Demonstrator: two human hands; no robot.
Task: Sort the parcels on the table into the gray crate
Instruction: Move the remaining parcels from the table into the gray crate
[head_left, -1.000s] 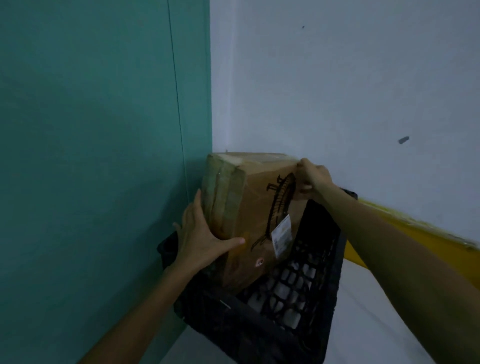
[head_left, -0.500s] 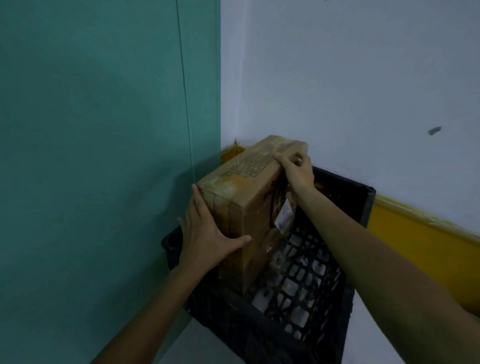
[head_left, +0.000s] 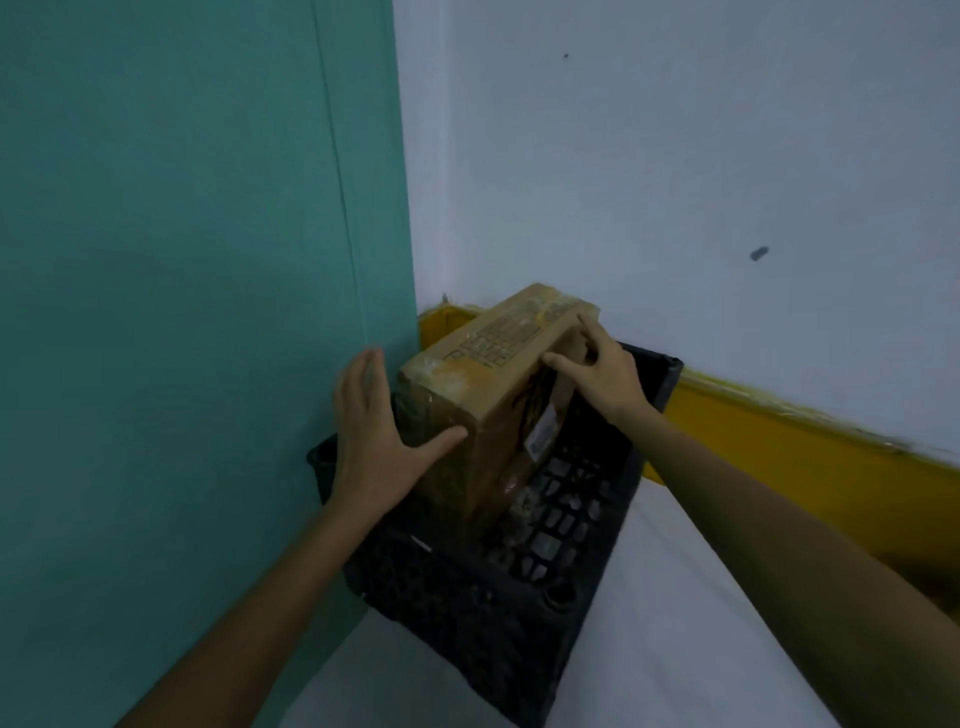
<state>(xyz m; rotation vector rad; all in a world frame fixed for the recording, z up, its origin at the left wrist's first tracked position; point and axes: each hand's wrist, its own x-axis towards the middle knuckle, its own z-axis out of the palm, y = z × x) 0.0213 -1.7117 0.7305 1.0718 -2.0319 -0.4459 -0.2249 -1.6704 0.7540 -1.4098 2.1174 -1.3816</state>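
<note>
Cardboard parcel (head_left: 488, 364) standing upright in crate (head_left: 467, 618), 12 o'clock; left hand (head_left: 382, 439) pressing flat-fingered, right hand (head_left: 602, 376) gripping top edge; other parcels unseen.

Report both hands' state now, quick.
Left hand: open, flat against the end of the box.
Right hand: closed on the box's top edge.
</note>
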